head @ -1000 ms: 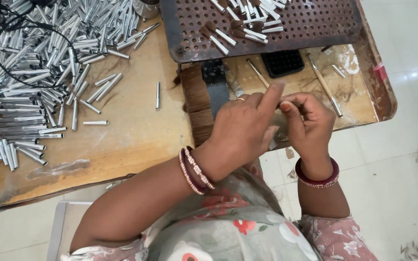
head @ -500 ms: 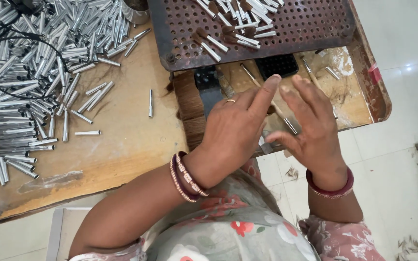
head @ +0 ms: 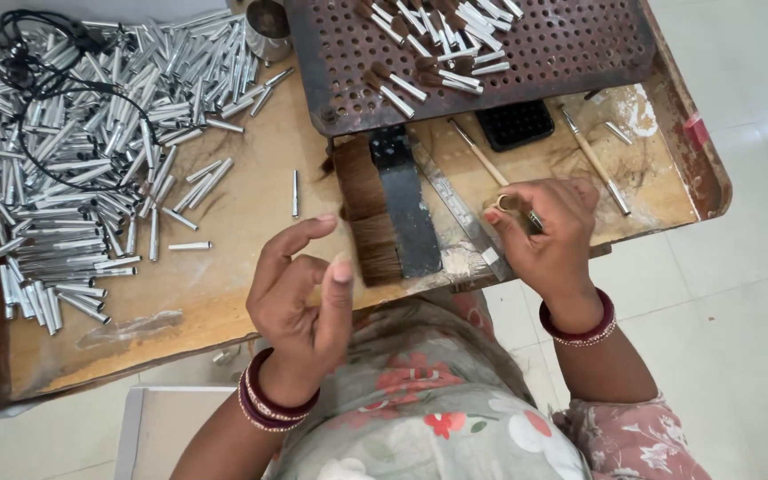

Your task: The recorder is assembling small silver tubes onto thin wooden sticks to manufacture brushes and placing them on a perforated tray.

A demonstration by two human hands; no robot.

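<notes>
Head camera looks steeply down, close over the workbench.

floor: pale tiles | worn wooden worktable | soft daylight

The two hands, pressed together over the front edge of the wooden table a second ago, are now well apart. The left hand has drawn back toward the body and hangs empty past the front edge, fingers loosely curled. The right hand sits alone near the front right corner, pinching a small metal tube between thumb and fingertips. The bundle of brown bristles and the dark flat bar beside it, covered before, now lie exposed.
</notes>
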